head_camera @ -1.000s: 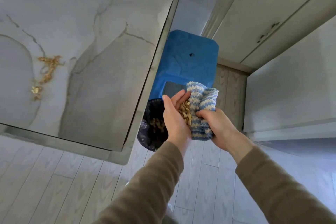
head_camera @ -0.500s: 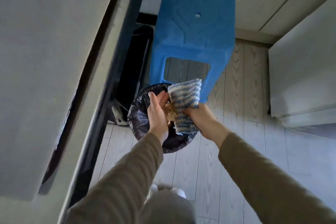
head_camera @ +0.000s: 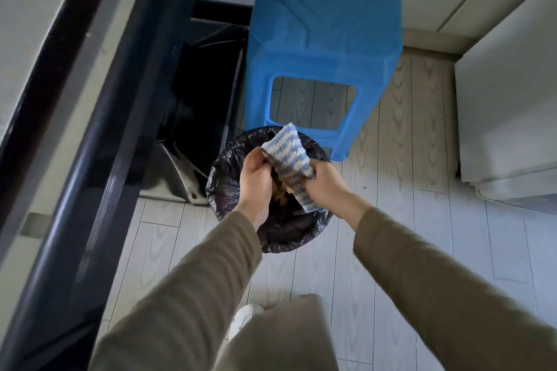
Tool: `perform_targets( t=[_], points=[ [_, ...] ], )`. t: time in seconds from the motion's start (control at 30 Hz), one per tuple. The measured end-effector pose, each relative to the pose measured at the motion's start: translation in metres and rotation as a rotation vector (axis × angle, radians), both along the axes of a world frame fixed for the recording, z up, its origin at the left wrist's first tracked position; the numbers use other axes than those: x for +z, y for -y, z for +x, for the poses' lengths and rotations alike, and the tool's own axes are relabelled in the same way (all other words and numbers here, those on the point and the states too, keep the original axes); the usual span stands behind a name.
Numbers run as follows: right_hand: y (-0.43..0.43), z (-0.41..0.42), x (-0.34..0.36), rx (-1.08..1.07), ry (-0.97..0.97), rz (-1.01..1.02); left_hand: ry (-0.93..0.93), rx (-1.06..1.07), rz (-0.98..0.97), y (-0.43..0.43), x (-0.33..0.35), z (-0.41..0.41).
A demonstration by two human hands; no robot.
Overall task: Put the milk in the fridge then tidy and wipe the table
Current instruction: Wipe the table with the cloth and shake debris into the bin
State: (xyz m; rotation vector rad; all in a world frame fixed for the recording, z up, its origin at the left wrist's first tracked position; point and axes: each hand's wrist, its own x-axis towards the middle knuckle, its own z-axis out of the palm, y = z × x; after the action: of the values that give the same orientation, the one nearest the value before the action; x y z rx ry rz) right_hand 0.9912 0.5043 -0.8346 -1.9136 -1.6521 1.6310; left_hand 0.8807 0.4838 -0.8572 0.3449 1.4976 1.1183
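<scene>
Both hands hover over a round bin lined with a black bag on the floor. My right hand grips a blue-and-white striped cloth folded upright. My left hand is cupped, palm turned toward the cloth, with brown crumbs between the palm and the cloth, over the bin's mouth. The table's dark edge runs along the left; its top is out of sight from here.
A blue plastic stool stands just behind the bin. The table's dark base is to the left of the bin. White cabinets or an appliance fill the right. Pale wood-look floor lies around.
I have bent down from the table top toward the bin. Both hands with the cloth and crumbs have gone down over the bin's mouth, and my left palm has tipped toward the cloth.
</scene>
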Motion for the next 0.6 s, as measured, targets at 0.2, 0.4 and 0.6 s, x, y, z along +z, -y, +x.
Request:
perform_targets(
  t=[0.2, 0.4, 0.6],
  points=[
    [-0.028, -0.001, 0.011, 0.103, 0.095, -0.014, -0.147, -0.197, -0.005, 0.001, -0.006, -0.021],
    [-0.043, -0.004, -0.008, 0.128, 0.073, 0.066, -0.296, -0.224, -0.037, 0.002, -0.022, -0.030],
    [-0.028, -0.005, -0.049, 0.000, 0.141, 0.269, -0.280, -0.189, -0.067, 0.002, -0.041, -0.032]
  ],
)
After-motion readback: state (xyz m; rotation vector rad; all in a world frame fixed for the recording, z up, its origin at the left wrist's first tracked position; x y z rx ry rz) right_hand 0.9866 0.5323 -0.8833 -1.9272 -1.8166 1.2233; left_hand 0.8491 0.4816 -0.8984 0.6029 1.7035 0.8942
